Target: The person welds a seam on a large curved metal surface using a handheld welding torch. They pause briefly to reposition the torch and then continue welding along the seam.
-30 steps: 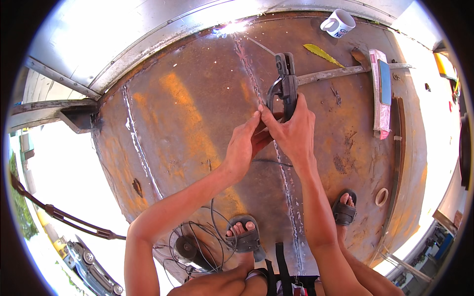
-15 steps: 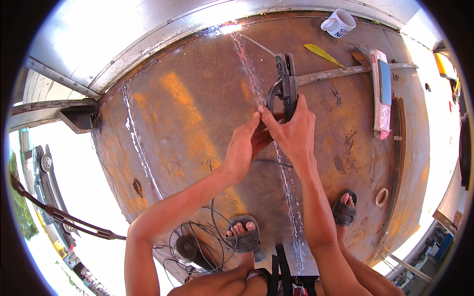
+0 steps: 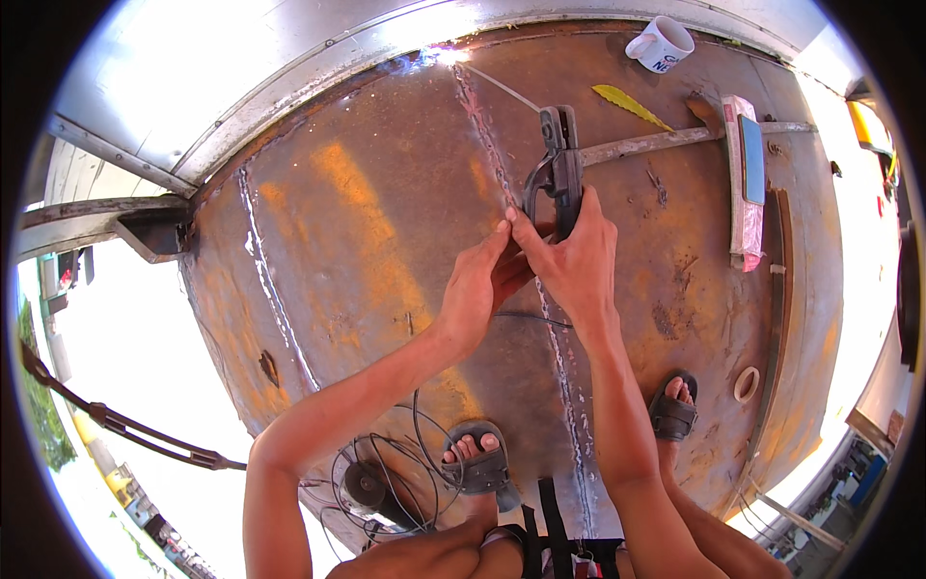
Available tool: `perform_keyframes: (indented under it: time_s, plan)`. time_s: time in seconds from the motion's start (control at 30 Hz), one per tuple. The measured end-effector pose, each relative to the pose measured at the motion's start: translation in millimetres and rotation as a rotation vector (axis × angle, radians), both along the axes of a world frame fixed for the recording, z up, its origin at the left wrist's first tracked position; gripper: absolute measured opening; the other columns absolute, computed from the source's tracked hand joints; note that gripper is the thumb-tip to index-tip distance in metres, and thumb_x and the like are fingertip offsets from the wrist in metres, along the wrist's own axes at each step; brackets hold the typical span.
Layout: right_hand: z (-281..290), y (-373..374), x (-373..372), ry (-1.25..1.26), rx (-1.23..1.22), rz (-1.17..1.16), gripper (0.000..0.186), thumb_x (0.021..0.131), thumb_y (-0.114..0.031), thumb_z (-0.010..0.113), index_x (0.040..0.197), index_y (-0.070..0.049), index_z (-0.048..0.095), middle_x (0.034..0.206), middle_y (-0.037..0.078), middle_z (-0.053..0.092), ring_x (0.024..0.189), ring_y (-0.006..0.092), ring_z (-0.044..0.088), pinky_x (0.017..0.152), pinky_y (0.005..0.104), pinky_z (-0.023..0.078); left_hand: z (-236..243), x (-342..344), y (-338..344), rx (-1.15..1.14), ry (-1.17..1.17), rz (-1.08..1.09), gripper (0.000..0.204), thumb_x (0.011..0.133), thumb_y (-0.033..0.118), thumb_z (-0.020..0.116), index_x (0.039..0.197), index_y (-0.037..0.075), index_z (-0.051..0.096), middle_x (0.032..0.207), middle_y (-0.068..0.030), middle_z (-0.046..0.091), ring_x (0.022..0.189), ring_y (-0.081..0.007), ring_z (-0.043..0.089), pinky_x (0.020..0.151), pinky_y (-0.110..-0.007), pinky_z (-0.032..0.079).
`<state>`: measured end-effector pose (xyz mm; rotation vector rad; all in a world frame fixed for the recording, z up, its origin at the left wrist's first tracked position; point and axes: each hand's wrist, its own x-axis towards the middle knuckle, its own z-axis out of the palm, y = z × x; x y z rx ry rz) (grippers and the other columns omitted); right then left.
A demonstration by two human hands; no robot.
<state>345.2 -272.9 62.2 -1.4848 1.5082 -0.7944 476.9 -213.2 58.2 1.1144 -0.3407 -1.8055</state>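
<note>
My right hand (image 3: 579, 251) is closed round a black electrode holder (image 3: 559, 154), which clamps a thin rod (image 3: 502, 85) slanting up-left to a bright arc (image 3: 449, 56) with bluish smoke. The arc sits at the foot of a silver metal wall (image 3: 318, 39), atop a rough weld seam (image 3: 492, 145) on the rusty steel plate (image 3: 338, 251). My left hand (image 3: 480, 275) is curled against my right hand below the holder; what its fingers grip is hidden.
A white mug (image 3: 661, 53), yellow leaf (image 3: 627, 104), flat bar (image 3: 637, 147) and pink packet (image 3: 743, 227) with a blue phone (image 3: 752, 159) lie rightward, plus a ring (image 3: 745, 384). Coiled cables (image 3: 386, 454) lie beside my sandalled left foot (image 3: 477, 458). A metal bracket (image 3: 154, 232) juts at left.
My hands and the holder have barely shifted, a few pixels at most. The arc's glow and sparks vary. The vehicles seen earlier at the far left are out of sight.
</note>
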Motion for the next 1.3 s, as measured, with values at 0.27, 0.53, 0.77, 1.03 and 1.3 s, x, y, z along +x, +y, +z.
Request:
perform_keyframes:
  time_s: [0.27,0.53,0.77,1.03,1.3]
  plan:
    - [-2.9,0.0,-0.5,-0.004,0.015,-0.005,0.055,0.083,-0.036,0.092,0.096,0.004,0.056,0.079,0.022,0.074,0.074,0.0351,0.078,0.065,0.0413,0.058,-2.3,0.6,1.2,0.009,-0.001,0.0,0.053,0.119,0.042,0.037,0.147,0.001,0.055,0.144,-0.0121,0.063,0.132,-0.0249,0.061,0.118,-0.045,0.045]
    - [-2.3,0.1,-0.3,0.007,-0.001,0.002,0.055,0.083,-0.035,0.092,0.095,0.004,0.055,0.079,0.022,0.074,0.074,0.0355,0.078,0.064,0.0416,0.058,-2.2,0.7,1.2,0.01,0.0,-0.001,0.052,0.119,0.04,0.037,0.147,0.001,0.054,0.145,-0.0119,0.063,0.132,-0.0248,0.061,0.118,-0.044,0.046]
    - [-3.4,0.3,-0.9,0.011,0.004,0.004,0.055,0.083,-0.035,0.092,0.096,0.004,0.056,0.08,0.023,0.074,0.075,0.0363,0.079,0.065,0.042,0.058,-0.7,0.0,1.3,0.016,0.002,0.0,0.052,0.119,0.04,0.036,0.146,0.001,0.055,0.145,-0.0119,0.063,0.132,-0.0247,0.061,0.118,-0.044,0.045]
    - [-1.7,0.9,-0.6,0.003,0.001,0.001,0.055,0.083,-0.035,0.092,0.097,0.004,0.056,0.08,0.023,0.074,0.075,0.0357,0.079,0.066,0.0417,0.059,-1.9,0.2,1.9,0.013,0.0,-0.005,0.052,0.119,0.041,0.035,0.146,0.001,0.055,0.144,-0.0122,0.063,0.131,-0.0248,0.061,0.118,-0.045,0.045]
    - [-2.2,0.5,-1.1,0.009,0.0,-0.005,0.055,0.083,-0.035,0.092,0.096,0.004,0.056,0.08,0.022,0.074,0.076,0.036,0.079,0.066,0.0419,0.059,-0.8,-1.1,1.2,0.024,-0.001,0.004,0.053,0.119,0.041,0.036,0.147,0.0,0.055,0.145,-0.0122,0.063,0.132,-0.0251,0.061,0.118,-0.045,0.045]
